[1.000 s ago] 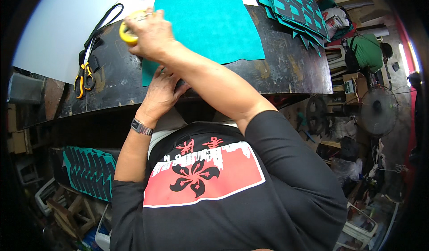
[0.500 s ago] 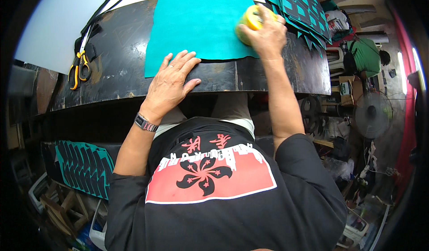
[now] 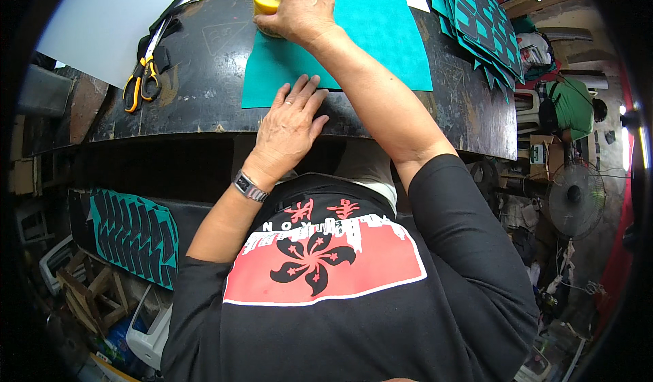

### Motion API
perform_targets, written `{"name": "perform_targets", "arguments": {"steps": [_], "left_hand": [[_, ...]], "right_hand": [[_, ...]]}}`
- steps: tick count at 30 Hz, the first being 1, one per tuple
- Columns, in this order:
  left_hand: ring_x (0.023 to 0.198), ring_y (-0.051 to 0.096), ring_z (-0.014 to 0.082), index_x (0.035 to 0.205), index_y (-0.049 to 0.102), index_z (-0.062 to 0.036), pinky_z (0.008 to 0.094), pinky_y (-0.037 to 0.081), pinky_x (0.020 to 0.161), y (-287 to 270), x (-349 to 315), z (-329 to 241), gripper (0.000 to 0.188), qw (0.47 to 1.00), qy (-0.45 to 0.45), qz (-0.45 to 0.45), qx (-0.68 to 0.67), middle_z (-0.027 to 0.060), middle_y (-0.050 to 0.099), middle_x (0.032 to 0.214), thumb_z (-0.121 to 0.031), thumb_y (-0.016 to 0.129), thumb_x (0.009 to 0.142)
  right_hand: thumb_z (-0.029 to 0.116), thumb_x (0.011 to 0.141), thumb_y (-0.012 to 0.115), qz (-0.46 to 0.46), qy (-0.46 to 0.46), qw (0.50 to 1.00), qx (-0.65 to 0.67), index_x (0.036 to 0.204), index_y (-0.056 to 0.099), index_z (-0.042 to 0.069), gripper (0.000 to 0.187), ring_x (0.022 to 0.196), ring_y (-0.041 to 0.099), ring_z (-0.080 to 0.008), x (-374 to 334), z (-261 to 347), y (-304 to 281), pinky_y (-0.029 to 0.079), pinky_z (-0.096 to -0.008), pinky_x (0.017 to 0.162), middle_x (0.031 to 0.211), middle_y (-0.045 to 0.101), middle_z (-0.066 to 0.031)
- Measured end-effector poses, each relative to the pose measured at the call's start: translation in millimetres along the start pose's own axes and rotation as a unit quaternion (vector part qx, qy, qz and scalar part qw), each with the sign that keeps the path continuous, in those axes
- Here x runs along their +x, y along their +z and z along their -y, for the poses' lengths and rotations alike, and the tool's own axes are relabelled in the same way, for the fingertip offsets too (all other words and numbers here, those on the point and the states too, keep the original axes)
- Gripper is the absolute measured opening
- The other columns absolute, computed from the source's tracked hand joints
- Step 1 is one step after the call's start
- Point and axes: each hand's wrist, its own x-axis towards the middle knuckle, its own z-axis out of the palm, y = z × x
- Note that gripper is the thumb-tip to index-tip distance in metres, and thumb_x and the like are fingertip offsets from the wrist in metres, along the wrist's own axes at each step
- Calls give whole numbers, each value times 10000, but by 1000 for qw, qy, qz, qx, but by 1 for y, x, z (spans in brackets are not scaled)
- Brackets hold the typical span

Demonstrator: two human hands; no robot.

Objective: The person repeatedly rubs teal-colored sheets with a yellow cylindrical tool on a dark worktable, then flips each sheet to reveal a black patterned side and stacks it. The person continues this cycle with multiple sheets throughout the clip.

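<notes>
A teal sheet (image 3: 374, 35) of thin, leather-like material lies flat on the dark table (image 3: 204, 96). My right hand (image 3: 304, 11) is wrapped round a squat yellow cylinder (image 3: 266, 1) with a round top, resting at the sheet's far left part. Whether it is a tape roll or a tub I cannot make out. My left hand (image 3: 289, 127) lies with fingers spread on the sheet's near edge, holding nothing. Left of the sheet are scissors (image 3: 143, 82) with orange-and-black handles, blades pointing away, beside a black strap (image 3: 190, 0).
Teal sheets with black shapes (image 3: 479, 25) are stacked at the table's far right. More such sheets (image 3: 136, 236) lie on a low surface at left. A pale board (image 3: 102, 21) covers the far left. A fan (image 3: 577, 198) stands at right.
My right hand has carried the yellow cylinder leftward across the teal sheet, from its right side to its left. My left hand stays on the near edge. The whole view has shifted slightly.
</notes>
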Motion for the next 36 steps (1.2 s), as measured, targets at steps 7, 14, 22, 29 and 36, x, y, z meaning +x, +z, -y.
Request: {"name": "perform_targets", "arguments": {"steps": [7, 14, 22, 29, 36], "left_hand": [[994, 701, 276, 1072, 723, -34, 371, 540, 911, -24, -5, 35, 190, 944, -23, -10, -328, 154, 732, 1029, -92, 676, 897], [1226, 629, 258, 1283, 672, -81, 330, 459, 1074, -76, 75, 182, 333, 968, -41, -212, -124, 115, 681, 1289, -56, 520, 988], [1554, 178, 289, 1534, 424, -283, 646, 128, 1208, -22, 129, 219, 589, 972, -47, 104, 206, 43, 304, 1655, -470, 546, 989], [1557, 166, 249, 1476, 418, -535, 696, 54, 1209, -8, 122, 217, 463, 975, -31, 8, 219, -63, 282, 1658, -590, 420, 1016], [1551, 192, 262, 1476, 426, -534, 676, 50, 1216, -3, 120, 224, 466, 968, -18, 13, 249, -51, 284, 1659, -590, 430, 1012]], "right_hand": [[416, 630, 879, 50, 21, 994, -92, 1360, 592, 302, 792, 1102, 553, -454, -38, 7, -10, 585, -484, 810, 1320, 491, -324], [185, 696, 799, 108, 83, 972, 190, 1167, 640, 74, 509, 1002, 642, -341, -22, 12, -21, 516, -443, 896, 1043, 675, -172], [344, 691, 807, 84, -10, 996, -3, 1331, 612, 176, 690, 1069, 611, -405, -26, 13, -26, 531, -471, 905, 1177, 623, -237], [248, 564, 903, 153, -122, 977, 86, 1351, 573, 333, 857, 1032, 560, -414, -86, 72, -49, 579, -455, 803, 1325, 472, -275], [321, 551, 924, 127, -58, 990, -13, 1376, 588, 363, 892, 1059, 581, -410, -87, 44, -65, 571, -464, 855, 1302, 510, -271]]}}
